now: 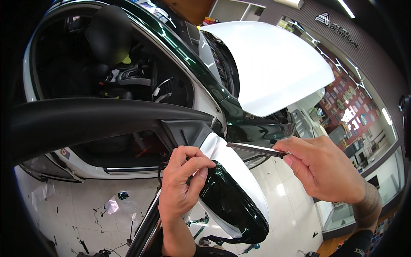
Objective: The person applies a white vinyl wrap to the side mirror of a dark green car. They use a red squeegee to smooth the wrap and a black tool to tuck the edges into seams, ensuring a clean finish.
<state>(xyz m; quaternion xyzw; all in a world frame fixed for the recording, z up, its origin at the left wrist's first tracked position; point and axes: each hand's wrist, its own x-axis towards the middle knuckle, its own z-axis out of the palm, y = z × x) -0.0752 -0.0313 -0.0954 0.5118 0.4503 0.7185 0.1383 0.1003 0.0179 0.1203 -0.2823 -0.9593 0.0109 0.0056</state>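
Head view: my left hand (180, 188) pinches the white film edge on the glossy dark-green side mirror (231, 201); my right hand (325, 169) grips a slim metal blade (254, 149), tip just beyond my left fingertips.

L hand (182, 184) is being raised from the lower edge, forearm upright, back of hand toward the camera, fingers (195, 162) being curled and pinched w/ the thumb. R hand (323, 167) is being brought in from the lower right, wrist bent, forearm tattooed, dark sleeve at the edge; thumb & forefinger are being pressed together, tips pointed left.
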